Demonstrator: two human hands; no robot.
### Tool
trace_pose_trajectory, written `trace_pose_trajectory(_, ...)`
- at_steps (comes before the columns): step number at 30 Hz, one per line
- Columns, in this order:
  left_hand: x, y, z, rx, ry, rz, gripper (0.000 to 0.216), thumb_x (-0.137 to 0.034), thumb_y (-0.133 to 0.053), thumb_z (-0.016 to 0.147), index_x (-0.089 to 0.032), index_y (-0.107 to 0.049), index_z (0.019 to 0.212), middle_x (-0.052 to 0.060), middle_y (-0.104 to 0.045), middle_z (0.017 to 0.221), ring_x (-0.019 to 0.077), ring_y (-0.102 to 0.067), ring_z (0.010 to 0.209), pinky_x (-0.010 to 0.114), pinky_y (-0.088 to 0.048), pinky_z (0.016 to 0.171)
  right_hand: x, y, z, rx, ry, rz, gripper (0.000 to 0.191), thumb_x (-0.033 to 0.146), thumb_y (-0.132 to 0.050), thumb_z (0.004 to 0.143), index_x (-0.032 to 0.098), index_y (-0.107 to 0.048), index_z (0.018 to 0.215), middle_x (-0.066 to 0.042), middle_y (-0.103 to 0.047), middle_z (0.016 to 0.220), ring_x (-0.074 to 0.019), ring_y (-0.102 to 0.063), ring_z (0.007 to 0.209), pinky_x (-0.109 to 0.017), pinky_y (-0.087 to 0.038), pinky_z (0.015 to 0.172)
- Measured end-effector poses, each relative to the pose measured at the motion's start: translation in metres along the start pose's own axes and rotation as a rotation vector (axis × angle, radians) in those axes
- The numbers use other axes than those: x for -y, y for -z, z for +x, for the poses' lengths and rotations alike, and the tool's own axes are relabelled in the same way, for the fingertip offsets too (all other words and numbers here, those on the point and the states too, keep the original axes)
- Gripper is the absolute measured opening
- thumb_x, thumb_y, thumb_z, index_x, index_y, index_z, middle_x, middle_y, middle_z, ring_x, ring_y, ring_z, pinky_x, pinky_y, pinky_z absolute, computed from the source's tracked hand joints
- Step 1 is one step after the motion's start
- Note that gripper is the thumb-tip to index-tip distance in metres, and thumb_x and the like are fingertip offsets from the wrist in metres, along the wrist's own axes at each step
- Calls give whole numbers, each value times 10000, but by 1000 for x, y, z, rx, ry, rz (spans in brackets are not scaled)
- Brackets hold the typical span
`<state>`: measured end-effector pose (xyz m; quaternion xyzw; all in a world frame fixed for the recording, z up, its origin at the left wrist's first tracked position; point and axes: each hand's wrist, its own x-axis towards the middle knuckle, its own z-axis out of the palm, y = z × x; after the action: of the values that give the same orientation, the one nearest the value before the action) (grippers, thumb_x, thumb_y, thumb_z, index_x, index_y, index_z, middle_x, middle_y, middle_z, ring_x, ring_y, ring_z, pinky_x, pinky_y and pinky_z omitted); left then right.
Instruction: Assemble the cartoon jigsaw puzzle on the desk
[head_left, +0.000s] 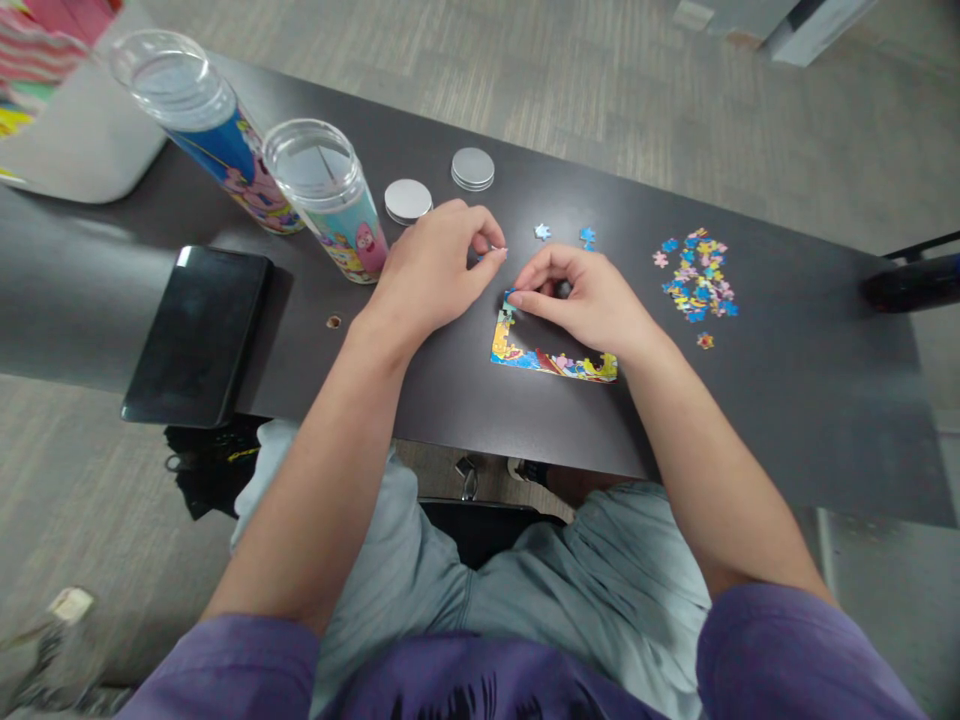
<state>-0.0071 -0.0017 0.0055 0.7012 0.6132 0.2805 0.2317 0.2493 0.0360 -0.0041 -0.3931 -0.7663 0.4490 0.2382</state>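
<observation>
An L-shaped run of joined colourful puzzle pieces [551, 360] lies on the dark table [465, 420] in front of me. My right hand [585, 298] rests at the top of its upright arm, index finger and thumb pressed on a piece [510, 298] there. My left hand [435, 265] hovers just to the left, its thumb and fingers pinched on a small puzzle piece [499, 251]. Two loose blue pieces [541, 231] lie just beyond the hands.
A heap of loose pieces [699, 278] lies at the right. Two clear printed tubes [330, 195] [199, 110] stand at the back left with two round metal lids [408, 199] [472, 167]. A black phone [199, 335] lies at the left edge.
</observation>
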Motion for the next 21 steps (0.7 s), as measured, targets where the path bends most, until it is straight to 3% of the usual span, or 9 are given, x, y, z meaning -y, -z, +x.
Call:
trace_pose_trajectory(5,-1,1,1,18,5,-13,149,-361,-825,1176,-330,-919,1288,93,-881,1392,372,-825,1242,592,-668,1180,-2,-4,0,21,26,-13,335,525,-1017,974,307,-878,1187,-27,-894,1018,-271,-725,852,-469,-620,850)
trace_pose_trajectory(15,-1,2,1,17,-3,-6,139,-342,-829,1171,-324,-918,1276,85,-886,1368,358,-831,1228,567,-671,1137,4,-4,-2,2,39,-179,175,431,-969,1026,303,-878,1104,-22,-853,940,-267,-726,844,-475,-603,945)
trace_pose_trajectory(21,1,2,0,15,-20,-4,126,-314,-823,1180,-295,-917,1262,86,-893,1307,333,-818,1169,549,-661,1127,9,-2,-4,-63,79,-305,113,336,-976,1041,301,-879,1086,-25,-860,970,-297,-787,916,-570,-600,1127)
